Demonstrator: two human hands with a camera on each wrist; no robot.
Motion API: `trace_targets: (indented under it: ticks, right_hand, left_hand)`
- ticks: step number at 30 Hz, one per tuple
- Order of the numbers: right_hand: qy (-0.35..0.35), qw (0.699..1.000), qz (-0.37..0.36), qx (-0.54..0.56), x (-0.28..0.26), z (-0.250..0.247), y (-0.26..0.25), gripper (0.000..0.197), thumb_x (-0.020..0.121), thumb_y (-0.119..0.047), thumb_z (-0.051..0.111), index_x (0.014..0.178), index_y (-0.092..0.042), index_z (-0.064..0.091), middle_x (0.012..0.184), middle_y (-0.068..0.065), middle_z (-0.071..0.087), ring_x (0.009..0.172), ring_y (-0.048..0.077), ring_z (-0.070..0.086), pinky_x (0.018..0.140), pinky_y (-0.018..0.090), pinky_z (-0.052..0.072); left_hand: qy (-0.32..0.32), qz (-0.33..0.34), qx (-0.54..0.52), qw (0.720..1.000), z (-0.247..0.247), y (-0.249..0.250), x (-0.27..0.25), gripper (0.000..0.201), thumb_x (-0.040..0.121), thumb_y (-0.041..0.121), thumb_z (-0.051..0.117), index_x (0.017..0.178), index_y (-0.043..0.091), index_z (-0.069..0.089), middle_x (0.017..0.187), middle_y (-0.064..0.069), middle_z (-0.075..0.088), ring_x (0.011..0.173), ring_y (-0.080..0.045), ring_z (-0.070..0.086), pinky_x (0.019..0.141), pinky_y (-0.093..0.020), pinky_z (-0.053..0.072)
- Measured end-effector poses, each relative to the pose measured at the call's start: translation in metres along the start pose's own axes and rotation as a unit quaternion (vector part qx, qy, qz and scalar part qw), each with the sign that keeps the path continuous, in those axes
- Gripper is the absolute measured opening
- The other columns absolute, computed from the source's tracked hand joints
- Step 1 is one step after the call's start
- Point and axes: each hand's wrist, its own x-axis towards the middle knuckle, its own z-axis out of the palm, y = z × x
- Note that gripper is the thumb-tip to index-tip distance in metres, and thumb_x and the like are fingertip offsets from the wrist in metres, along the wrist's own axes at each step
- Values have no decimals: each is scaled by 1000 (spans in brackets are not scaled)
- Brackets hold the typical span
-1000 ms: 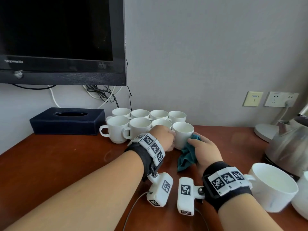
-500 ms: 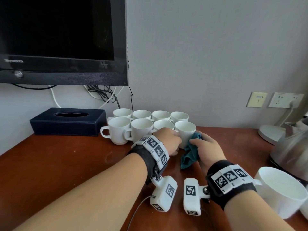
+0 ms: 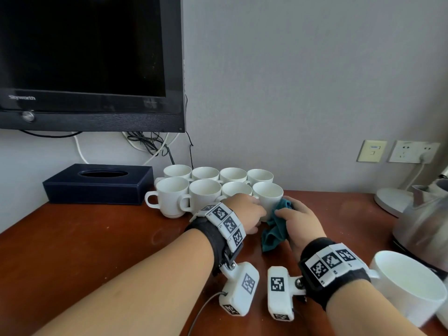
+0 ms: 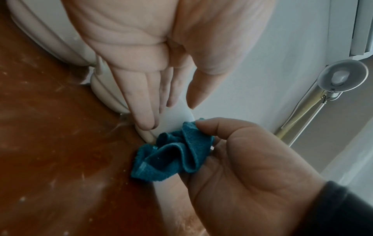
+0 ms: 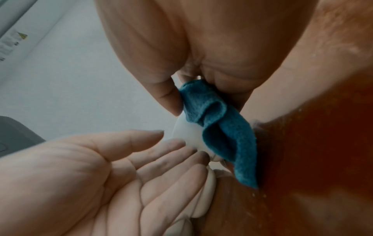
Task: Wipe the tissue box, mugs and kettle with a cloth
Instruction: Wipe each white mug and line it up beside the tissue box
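The white mug (image 3: pixel 268 195) at the right end of the front row stands on the wooden table (image 3: pixel 97 238). My left hand (image 3: pixel 247 212) rests its straight fingers (image 4: pixel 145 99) against the mug's (image 4: pixel 175 118) near side, thumb spread away. My right hand (image 3: pixel 300 221) grips a bunched teal cloth (image 3: pixel 274 231) and presses it to the mug's lower right side; thumb and fingers pinch the cloth (image 5: pixel 222 135) against the mug (image 5: pixel 187 135). The dark blue tissue box (image 3: pixel 97 184) lies at the back left. The steel kettle (image 3: pixel 421 219) stands at the right edge.
Several more white mugs (image 3: pixel 206 187) crowd in two rows just left of and behind the held one. Another white mug (image 3: pixel 407 284) stands close by my right wrist. A television (image 3: pixel 84 57) hangs above the tissue box, with a lamp base (image 3: pixel 392 202) and wall sockets (image 3: pixel 412 155) at the back right.
Both hands stay at the same mug with the cloth against its right side. The head view has drifted slightly left, so the kettle sits nearer the right edge.
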Motion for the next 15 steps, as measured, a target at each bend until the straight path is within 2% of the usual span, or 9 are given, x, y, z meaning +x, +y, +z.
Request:
trace_targets:
  ticks: [2, 5, 6, 8, 10, 12, 15]
  right_hand:
    - [6, 1000, 0, -15, -1, 0, -3, 52, 68, -13, 59, 117, -23, 72, 109, 10, 76, 103, 34, 72, 94, 57, 58]
    - [17, 999, -5, -32, -6, -2, -12, 46, 62, -14, 57, 105, -23, 73, 104, 13, 76, 98, 38, 73, 90, 61, 59]
    - [18, 999, -6, -39, -8, -3, -17, 44, 62, -13, 57, 103, -22, 73, 101, 15, 75, 94, 39, 73, 87, 63, 59]
    - [14, 998, -11, -59, -18, -7, -29, 41, 65, -11, 56, 101, -19, 72, 94, 18, 75, 85, 40, 73, 83, 66, 59]
    - [6, 996, -24, -86, -30, -13, -42, 39, 64, -13, 53, 98, -19, 72, 85, 17, 76, 82, 41, 74, 82, 64, 60]
    - [-1, 994, -33, -105, -44, -20, -58, 34, 70, -10, 53, 97, -22, 71, 83, 15, 77, 84, 40, 75, 85, 62, 60]
    - [10, 988, -49, -144, -63, -36, -86, 34, 84, -3, 56, 106, -23, 71, 94, 11, 77, 94, 34, 74, 94, 55, 59]
  left_hand:
    - [-4, -4, -7, 1000, 0, 1, -2, 19, 98, 12, 62, 113, 23, 65, 124, -13, 71, 115, -30, 71, 93, -44, 62]
    - [2, -8, -24, 1000, -2, 8, -9, 28, 100, 11, 61, 127, 11, 68, 113, -10, 68, 108, -29, 73, 91, -40, 63]
    - [5, -4, -23, 1000, -4, 11, -12, 25, 99, 11, 62, 123, 10, 69, 111, -9, 69, 105, -28, 72, 91, -40, 63]
    - [10, -6, -27, 1000, -6, 18, -23, 11, 97, 13, 64, 102, 20, 71, 111, -10, 72, 105, -27, 72, 92, -45, 62]
    - [22, -4, -27, 999, -8, 27, -37, 15, 95, 15, 65, 90, 28, 70, 111, -11, 73, 107, -28, 72, 92, -47, 62]
    - [29, 3, -18, 999, -11, 37, -53, 13, 95, 17, 64, 91, 27, 71, 112, -10, 71, 108, -28, 71, 92, -46, 62]
    - [28, 25, 34, 999, -10, 51, -75, 13, 98, 21, 64, 104, 14, 73, 116, -12, 73, 109, -30, 72, 91, -47, 62]
